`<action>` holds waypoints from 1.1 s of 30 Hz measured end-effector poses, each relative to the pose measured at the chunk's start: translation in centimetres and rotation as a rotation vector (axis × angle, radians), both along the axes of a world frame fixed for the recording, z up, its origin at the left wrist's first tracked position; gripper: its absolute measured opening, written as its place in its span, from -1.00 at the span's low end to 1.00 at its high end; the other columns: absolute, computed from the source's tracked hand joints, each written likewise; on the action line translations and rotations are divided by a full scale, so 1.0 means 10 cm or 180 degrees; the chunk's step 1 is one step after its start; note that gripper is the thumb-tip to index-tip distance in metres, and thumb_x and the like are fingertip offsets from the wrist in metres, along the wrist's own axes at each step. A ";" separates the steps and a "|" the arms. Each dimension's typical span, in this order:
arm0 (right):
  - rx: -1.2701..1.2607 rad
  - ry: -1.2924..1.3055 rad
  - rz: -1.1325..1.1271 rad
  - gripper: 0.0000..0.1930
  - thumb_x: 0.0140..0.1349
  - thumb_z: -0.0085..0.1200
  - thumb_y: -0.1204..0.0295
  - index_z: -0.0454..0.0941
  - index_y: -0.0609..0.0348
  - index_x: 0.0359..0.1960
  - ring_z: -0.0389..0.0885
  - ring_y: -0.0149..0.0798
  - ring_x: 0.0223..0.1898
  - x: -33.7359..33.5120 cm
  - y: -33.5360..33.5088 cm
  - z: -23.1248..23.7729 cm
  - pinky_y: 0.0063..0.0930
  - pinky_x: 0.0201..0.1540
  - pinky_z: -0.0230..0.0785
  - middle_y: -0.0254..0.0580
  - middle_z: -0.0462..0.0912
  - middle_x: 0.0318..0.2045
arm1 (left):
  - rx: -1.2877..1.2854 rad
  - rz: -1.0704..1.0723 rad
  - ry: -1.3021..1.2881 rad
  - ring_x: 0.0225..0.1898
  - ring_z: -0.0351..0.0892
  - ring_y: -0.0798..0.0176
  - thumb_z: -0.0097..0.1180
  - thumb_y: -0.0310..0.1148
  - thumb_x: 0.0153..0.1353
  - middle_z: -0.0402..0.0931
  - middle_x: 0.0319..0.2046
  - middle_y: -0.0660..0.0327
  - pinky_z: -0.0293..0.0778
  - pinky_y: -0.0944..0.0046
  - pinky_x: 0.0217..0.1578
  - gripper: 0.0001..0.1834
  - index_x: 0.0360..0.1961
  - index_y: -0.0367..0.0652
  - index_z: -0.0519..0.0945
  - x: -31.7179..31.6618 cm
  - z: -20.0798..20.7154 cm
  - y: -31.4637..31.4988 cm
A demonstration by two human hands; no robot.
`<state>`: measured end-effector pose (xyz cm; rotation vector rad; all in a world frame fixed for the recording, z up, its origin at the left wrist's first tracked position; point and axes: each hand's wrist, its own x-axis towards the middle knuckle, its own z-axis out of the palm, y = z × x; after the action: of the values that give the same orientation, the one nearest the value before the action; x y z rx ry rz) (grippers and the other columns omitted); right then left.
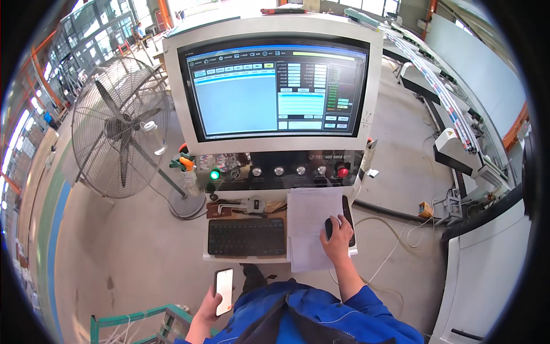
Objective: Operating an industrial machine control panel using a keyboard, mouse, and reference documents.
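Blue cloth jacket (349, 309) nearest, left hand (209, 303) clamped round a slim black-edged smartphone (225, 291) beside it; right hand (339, 237), well apart, curled onto a black oval mouse (328, 228) on white paper sheets (308, 243)

Leftward of the right fingers (344, 221), a low path runs over the flat papers (307, 209) as far as the keyboard (246, 236). Ahead of them, the upright button panel (275, 159) closes the way; ahead-left, loose tools (255, 204) clutter the tabletop (269, 260). To their right the tabletop ends, with cables (397, 250) on the floor (137, 246) beyond. Left of the left fingers (216, 301) is open air; a green frame (132, 316) stands behind them.
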<state>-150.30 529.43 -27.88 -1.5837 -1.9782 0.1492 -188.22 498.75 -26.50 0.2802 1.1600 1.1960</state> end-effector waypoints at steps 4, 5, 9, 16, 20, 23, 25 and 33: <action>0.0022 -0.0026 0.0027 -0.30 0.13 0.41 0.25 0.47 0.12 0.33 0.30 0.23 0.39 -0.05 -0.01 0.09 0.13 0.44 0.06 0.14 0.37 0.35 | -0.1248 -0.0293 0.0916 -0.18 0.70 0.06 0.30 -0.04 0.41 0.54 0.21 -0.01 0.73 0.03 -0.23 -0.22 0.47 -0.11 0.23 -0.17 -0.69 -0.56; 0.0085 0.0040 0.0093 -0.30 0.13 0.40 0.26 0.46 0.12 0.33 0.31 0.22 0.38 -0.09 -0.01 0.12 0.12 0.44 0.07 0.13 0.39 0.34 | -0.1332 -0.0304 0.0925 -0.18 0.70 0.06 0.30 -0.04 0.41 0.54 0.21 -0.01 0.73 0.03 -0.23 -0.22 0.47 -0.11 0.23 -0.18 -0.87 -0.65; 0.0004 -0.0031 0.0516 -0.33 0.13 0.38 0.29 0.46 0.12 0.30 0.33 0.21 0.37 -0.41 -0.09 0.23 0.12 0.44 0.08 0.10 0.43 0.32 | -0.1874 -0.0706 0.1413 -0.18 0.68 0.11 0.22 -0.08 0.49 0.68 0.02 0.05 0.67 0.05 -0.25 -0.42 0.33 -0.26 0.46 -0.05 -1.16 -0.95; -0.0408 0.0009 0.1952 -0.48 0.19 0.36 0.26 0.49 0.17 0.14 0.30 0.11 0.48 -1.22 -0.38 0.20 0.13 0.45 0.08 -0.05 0.51 0.30 | -0.2539 -0.0655 0.0881 -0.05 0.70 0.19 0.19 -0.11 0.48 0.75 0.02 0.05 0.60 0.06 -0.03 -0.42 0.34 -0.33 0.57 0.48 -0.27 -1.09; -0.0563 -0.0067 0.2150 -0.55 0.22 0.36 0.23 0.50 0.17 0.04 0.27 0.12 0.52 -1.56 -0.42 0.23 0.14 0.47 0.06 -0.03 0.49 0.35 | -0.2149 -0.1644 0.1020 0.04 0.68 0.19 0.21 -0.20 0.42 0.72 0.09 0.07 0.58 0.10 0.06 -0.37 0.45 -0.19 0.47 0.19 -0.52 -0.93; -0.0664 -0.0237 0.2331 -0.55 0.23 0.37 0.19 0.51 0.18 -0.01 0.25 0.14 0.53 -1.75 -0.41 0.20 0.17 0.49 0.03 0.01 0.47 0.39 | -0.1970 -0.2189 0.1135 0.12 0.67 0.19 0.23 -0.27 0.37 0.70 0.15 0.09 0.57 0.13 0.13 -0.29 0.54 -0.09 0.40 -0.08 -0.72 -1.04; -0.0731 -0.0321 0.2401 -0.53 0.22 0.38 0.15 0.51 0.20 -0.02 0.23 0.16 0.55 -1.85 -0.42 0.17 0.19 0.51 0.01 0.04 0.45 0.41 | -0.1904 -0.2445 0.1333 0.21 0.65 0.17 0.22 -0.29 0.35 0.67 0.21 0.08 0.54 0.15 0.21 -0.27 0.55 -0.05 0.38 -0.19 -0.77 -1.06; -0.0847 -0.0356 0.2505 -0.50 0.23 0.38 0.13 0.51 0.22 0.01 0.21 0.16 0.56 -2.15 -0.45 0.13 0.25 0.51 0.00 0.04 0.45 0.42 | -0.1241 -0.1960 0.1693 0.36 0.56 0.00 0.28 -0.27 0.30 0.58 0.33 -0.06 0.43 0.12 0.35 -0.25 0.53 -0.06 0.40 -0.12 -0.93 -0.55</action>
<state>-171.78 524.96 -26.60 -0.8743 -2.6581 0.6633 -189.40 493.21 -35.83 0.6263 1.5824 0.3419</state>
